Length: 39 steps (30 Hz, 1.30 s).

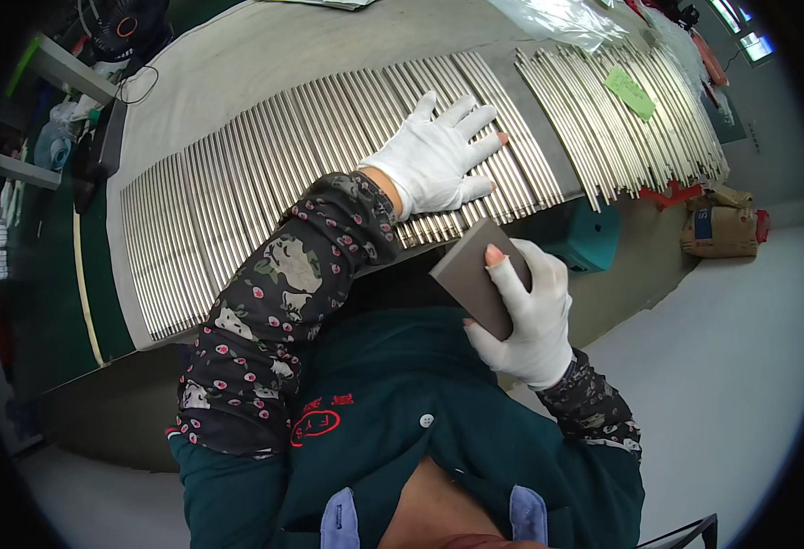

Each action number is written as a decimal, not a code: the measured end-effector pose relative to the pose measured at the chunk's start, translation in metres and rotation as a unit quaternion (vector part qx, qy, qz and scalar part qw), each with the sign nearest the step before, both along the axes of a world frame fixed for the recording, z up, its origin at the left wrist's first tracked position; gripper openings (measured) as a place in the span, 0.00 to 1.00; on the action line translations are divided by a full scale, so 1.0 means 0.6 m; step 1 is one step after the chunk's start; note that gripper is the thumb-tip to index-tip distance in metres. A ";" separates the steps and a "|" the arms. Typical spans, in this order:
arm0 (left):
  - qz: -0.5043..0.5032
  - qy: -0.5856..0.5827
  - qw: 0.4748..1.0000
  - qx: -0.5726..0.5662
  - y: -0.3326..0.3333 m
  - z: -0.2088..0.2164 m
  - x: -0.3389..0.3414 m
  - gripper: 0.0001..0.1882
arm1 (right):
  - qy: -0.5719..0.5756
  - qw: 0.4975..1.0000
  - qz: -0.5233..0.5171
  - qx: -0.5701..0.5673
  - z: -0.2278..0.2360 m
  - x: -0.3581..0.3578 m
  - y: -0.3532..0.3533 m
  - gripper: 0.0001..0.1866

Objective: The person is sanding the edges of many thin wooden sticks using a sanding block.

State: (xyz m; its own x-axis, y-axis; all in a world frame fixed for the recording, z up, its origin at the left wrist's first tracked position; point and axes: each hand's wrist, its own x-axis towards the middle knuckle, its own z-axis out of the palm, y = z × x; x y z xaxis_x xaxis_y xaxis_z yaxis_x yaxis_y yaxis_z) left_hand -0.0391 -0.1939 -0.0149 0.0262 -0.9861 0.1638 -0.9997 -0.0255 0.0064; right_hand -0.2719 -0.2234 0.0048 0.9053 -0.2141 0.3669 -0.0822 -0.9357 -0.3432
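Observation:
A broad row of thin shiny metal rods (pixel 264 165) lies side by side on the cloth-covered table. My left hand (pixel 434 160), in a white glove with bare fingertips showing, rests flat on the right part of this row, fingers spread. Gloved in white too, my right hand (pixel 534 316) is closed around a flat grey-brown rectangular block (pixel 480 274). It holds the block tilted, in front of my body and just off the table's near edge. The block's material cannot be made out.
Right of the row, a looser pile of rods (pixel 603 128) carries a green paper note (pixel 631 93). Clear plastic wrap (pixel 557 20) lies behind it. A teal stool (pixel 589 240) stands below the table edge, a brown sack (pixel 720 229) farther right. A fan (pixel 127 27) sits far left.

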 end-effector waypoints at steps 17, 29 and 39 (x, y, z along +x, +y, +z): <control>0.017 0.009 1.000 0.007 0.008 -0.002 0.002 0.35 | 0.013 0.992 -0.099 -0.071 0.020 0.006 -0.047 0.41; 0.044 0.014 0.999 0.018 0.082 0.000 0.015 0.35 | 0.025 0.990 0.139 -0.005 -0.094 -0.014 0.002 0.43; 0.046 0.004 0.999 0.022 0.087 0.000 0.014 0.35 | -0.087 0.991 0.097 -0.042 -0.088 0.015 -0.003 0.44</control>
State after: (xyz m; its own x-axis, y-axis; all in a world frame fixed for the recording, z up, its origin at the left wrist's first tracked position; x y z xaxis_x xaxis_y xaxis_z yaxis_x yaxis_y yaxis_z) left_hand -0.0308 -0.1415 -0.0147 0.1173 -0.9858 0.1200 -0.9931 -0.1167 0.0121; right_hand -0.2632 -0.2249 -0.0477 0.8476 -0.0048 0.5306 0.1549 -0.9542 -0.2560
